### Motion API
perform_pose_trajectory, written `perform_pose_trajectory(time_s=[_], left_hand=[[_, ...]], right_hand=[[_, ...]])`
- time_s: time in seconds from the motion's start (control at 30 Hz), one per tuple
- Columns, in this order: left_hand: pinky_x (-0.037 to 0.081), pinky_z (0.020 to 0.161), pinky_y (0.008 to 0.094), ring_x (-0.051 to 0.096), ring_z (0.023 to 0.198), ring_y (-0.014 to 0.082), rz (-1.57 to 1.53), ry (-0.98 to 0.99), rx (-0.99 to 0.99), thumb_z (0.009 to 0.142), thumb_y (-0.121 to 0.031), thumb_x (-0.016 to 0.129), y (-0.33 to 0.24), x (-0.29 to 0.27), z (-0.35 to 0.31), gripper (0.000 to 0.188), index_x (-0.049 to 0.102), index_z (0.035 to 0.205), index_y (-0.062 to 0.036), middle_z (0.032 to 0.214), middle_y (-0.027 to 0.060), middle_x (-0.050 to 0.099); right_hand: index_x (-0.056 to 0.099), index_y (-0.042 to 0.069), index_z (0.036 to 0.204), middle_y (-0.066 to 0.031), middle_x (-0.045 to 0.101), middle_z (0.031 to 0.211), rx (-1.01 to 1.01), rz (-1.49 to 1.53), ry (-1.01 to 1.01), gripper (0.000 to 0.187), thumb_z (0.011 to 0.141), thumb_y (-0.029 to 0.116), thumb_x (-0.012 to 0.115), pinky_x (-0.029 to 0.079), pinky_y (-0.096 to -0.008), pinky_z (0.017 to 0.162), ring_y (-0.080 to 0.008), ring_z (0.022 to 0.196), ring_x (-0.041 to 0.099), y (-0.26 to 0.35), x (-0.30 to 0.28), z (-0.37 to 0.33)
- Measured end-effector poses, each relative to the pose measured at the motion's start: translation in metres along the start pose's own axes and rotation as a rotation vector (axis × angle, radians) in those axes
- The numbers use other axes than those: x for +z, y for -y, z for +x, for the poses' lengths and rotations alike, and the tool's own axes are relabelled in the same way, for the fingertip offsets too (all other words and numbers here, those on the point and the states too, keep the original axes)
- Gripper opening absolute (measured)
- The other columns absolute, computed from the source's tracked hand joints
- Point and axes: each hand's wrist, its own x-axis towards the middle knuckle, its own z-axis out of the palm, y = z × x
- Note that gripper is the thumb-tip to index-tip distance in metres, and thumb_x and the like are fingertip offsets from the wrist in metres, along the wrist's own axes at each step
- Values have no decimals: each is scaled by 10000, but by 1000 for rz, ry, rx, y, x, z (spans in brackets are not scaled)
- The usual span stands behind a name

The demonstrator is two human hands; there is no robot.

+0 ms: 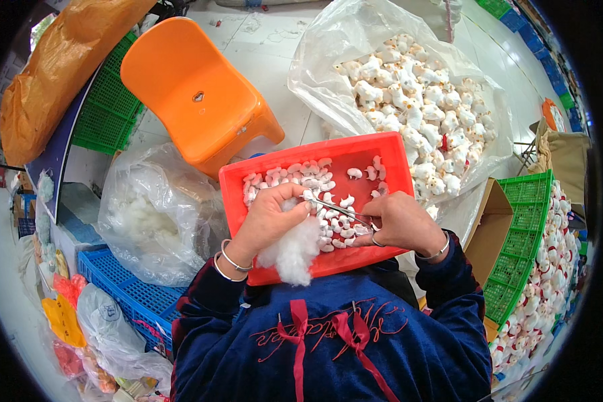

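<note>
My left hand (273, 221) pinches a small white plush piece (307, 195) between thumb and fingertips. A tuft of white fibre stuffing (295, 251) hangs beneath that hand, over the near rim of a red plastic tray (318, 266); whether the fingers also grip it is hidden. My right hand (405, 222) is closed round slim metal forceps (338, 208), whose tips reach the plush piece at my left fingertips. Many small white curved plush pieces (301, 175) lie in the tray, crowded to the left and middle, with a few near its right wall.
Beyond the tray stands an orange plastic stool (187, 94). A clear bag (328, 60) of white plush toys (415, 114) lies far right. To the left are a bag of stuffing (147, 221) and a blue crate (124, 285). A green crate (519, 248) and a cardboard box (489, 221) flank my right arm.
</note>
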Motion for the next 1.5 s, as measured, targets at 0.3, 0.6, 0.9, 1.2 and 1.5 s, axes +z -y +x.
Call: perform_pose_trajectory(time_s=[0.3, 0.6, 0.9, 1.2, 1.5], left_hand=[[495, 754, 236, 611, 851, 64, 325, -263, 281, 924, -51, 696, 15, 20, 6, 79, 677, 992, -16, 932, -24, 684], [499, 775, 214, 594, 874, 39, -137, -267, 41, 946, -49, 670, 11, 14, 2, 96, 703, 1035, -49, 962, -37, 668], [496, 798, 218, 582, 892, 34, -144, -249, 52, 968, -70, 661, 17, 21, -2, 89, 701, 1042, -41, 957, -45, 670], [488, 812, 226, 571, 906, 34, -106, -193, 91, 986, -124, 691, 15, 9, -1, 127, 709, 1066, -27, 974, -39, 682], [478, 676, 194, 581, 749, 28, -314, -370, 25, 1008, -186, 709, 10, 22, -7, 144, 728, 1008, -44, 848, -41, 675]], right_hand=[[690, 13, 878, -202, 704, 784, 79, 22, 12, 503, 815, 496, 817, 556, -477, 707, -402, 775, 704, 25, 23, 1], [670, 19, 949, -203, 679, 770, -49, 352, 7, 486, 832, 463, 827, 522, -466, 674, -401, 735, 684, 16, 26, -5], [673, 3, 850, -192, 611, 650, -23, 384, -24, 476, 856, 456, 816, 478, -439, 569, -370, 595, 640, 24, 34, 3], [678, 18, 851, -150, 609, 648, 54, 400, -182, 446, 833, 434, 839, 472, -417, 553, -327, 583, 625, 26, 54, 5], [705, 11, 950, -118, 612, 672, 30, 646, -77, 379, 858, 350, 845, 466, -370, 565, -201, 579, 571, 33, 60, 5]])
